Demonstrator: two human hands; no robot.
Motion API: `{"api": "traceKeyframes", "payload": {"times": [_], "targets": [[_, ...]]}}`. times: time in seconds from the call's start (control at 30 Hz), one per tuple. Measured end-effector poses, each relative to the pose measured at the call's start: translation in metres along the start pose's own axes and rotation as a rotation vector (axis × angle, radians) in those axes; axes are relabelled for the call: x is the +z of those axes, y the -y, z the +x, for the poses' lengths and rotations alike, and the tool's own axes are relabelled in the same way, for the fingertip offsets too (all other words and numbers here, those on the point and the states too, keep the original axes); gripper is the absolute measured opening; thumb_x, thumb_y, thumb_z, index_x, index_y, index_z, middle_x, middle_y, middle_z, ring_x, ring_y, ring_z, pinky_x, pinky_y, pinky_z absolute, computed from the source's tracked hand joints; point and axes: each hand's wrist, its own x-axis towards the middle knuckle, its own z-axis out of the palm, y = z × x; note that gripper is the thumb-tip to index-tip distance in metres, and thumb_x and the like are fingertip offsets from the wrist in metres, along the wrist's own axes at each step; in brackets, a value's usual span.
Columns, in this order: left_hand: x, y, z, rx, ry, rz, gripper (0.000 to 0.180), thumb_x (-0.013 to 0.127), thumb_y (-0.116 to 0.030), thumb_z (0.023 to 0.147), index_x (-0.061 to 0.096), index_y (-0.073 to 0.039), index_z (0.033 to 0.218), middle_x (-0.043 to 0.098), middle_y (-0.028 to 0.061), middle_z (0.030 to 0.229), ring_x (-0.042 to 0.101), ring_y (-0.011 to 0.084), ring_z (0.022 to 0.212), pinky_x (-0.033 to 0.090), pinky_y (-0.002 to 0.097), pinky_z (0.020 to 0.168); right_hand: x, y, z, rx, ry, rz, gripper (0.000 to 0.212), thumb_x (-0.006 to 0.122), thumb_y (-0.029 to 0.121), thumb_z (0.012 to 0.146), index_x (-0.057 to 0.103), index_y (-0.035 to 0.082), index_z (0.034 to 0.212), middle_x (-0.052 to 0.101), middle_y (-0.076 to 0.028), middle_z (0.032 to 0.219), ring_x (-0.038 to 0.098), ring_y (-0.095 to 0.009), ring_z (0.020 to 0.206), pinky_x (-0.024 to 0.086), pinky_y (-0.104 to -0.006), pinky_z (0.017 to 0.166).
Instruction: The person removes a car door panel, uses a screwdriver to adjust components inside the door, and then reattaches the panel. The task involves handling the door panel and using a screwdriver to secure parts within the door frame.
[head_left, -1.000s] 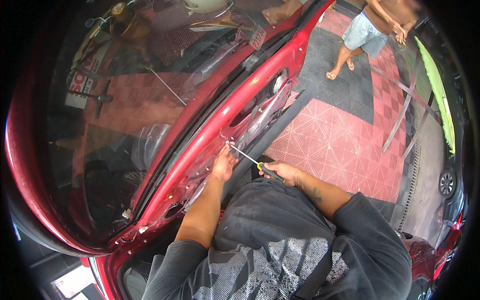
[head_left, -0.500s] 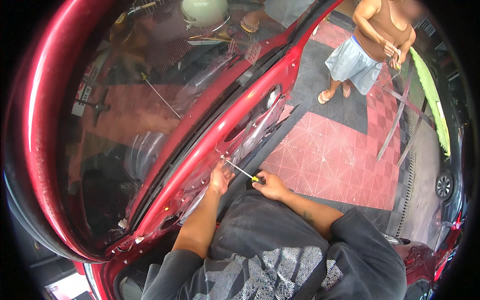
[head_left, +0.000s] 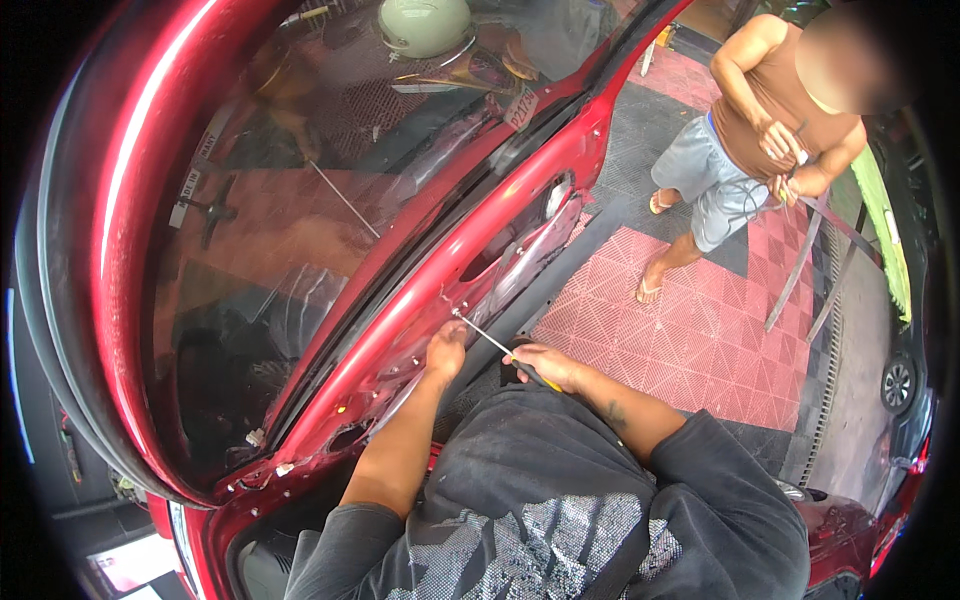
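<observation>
My right hand (head_left: 545, 367) is wrapped round the yellow-and-black handle of a long screwdriver (head_left: 487, 338). Its thin metal shaft slants up and left, and the tip meets the inner side of a red car door (head_left: 400, 317). Just below the tip, my left hand (head_left: 446, 350) is held close against the door with its fingers curled. What those fingers hold, if anything, is hidden. The door's inner trim is off, so bare red metal, openings and plastic sheeting show.
A person (head_left: 760, 130) in a brown top and grey shorts stands at the right, handling something thin and dark. The door's window glass (head_left: 270, 230) reflects the scene. Red and black floor tiles (head_left: 660, 330) spread beyond the door, with a dark car (head_left: 905, 375) at far right.
My right hand has shifted along the screwdriver, showing more of its handle. My left hand's fingers look more curled. The other person has stepped nearer.
</observation>
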Motion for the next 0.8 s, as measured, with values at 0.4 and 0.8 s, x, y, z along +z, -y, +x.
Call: {"api": "traceKeyframes", "payload": {"times": [0.4,0.8], "targets": [[0.005,0.001,0.011,-0.174,0.134,-0.044,0.040,0.061,-0.031,0.108,0.075,-0.004,0.134,0.077,0.0187,0.126,0.070,0.0303,0.119,0.053,0.0430,0.105,0.021,-0.008,0.016,-0.444,-0.393,-0.855,0.041,0.072,0.042,0.107,0.076,0.008,0.127,0.079,-0.016,0.099,0.078,-0.031,0.096,0.059,-0.0467,0.083],[0.018,0.007,-0.031,-0.088,0.237,0.432,0.078,0.062,-0.074,0.097,0.081,-0.005,0.125,0.076,0.0281,0.130,0.073,0.0441,0.125,0.056,0.0520,0.107,0.006,0.017,0.052,0.088,0.081,0.076,0.036,0.056,0.026,0.118,0.073,-0.002,0.131,0.074,-0.009,0.094,0.066,-0.018,0.076,0.057,-0.0345,0.067]]}}
